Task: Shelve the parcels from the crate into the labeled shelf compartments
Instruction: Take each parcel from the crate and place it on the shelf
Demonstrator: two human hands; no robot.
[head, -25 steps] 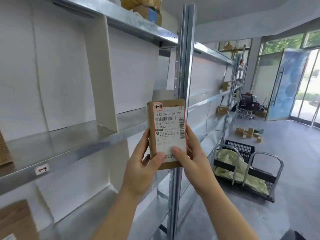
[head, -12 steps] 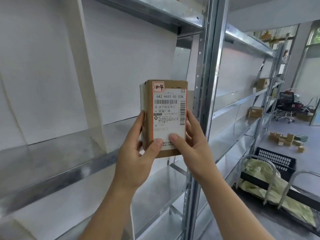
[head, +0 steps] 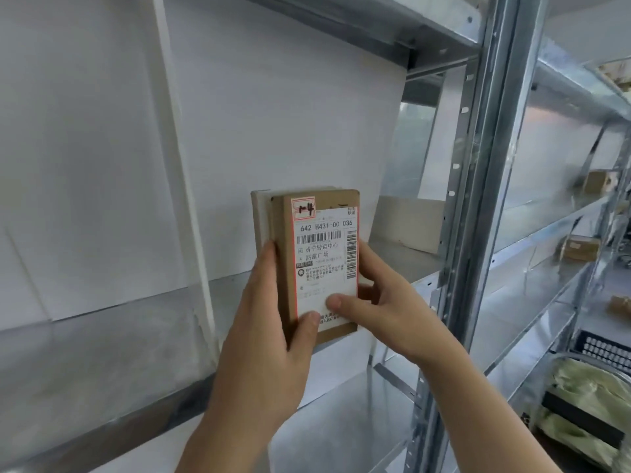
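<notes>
A: What changed since the earlier frame?
B: The parcel [head: 321,264], gripped upright by left hand [head: 269,356] and right hand [head: 382,308], now sits closer to the shelf [head: 102,349].

A: Surroundings?
B: White divider [head: 184,186] left of the hands; steel post [head: 478,199] right; boxes [head: 580,247] beyond.

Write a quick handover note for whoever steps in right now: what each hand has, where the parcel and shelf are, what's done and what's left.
Left hand: grips the left edge of the small brown cardboard parcel, thumb on its white shipping label.
Right hand: holds the right edge, thumb on the label too.
Parcel: upright, label facing the camera, handwritten 1-4 at its top, held in front of the silver metal shelf, right of the white divider panel.
Done: parcel picked and brought to the shelf.
Left: confirm the compartment, set it down, release; the compartment's label is not visible.
</notes>
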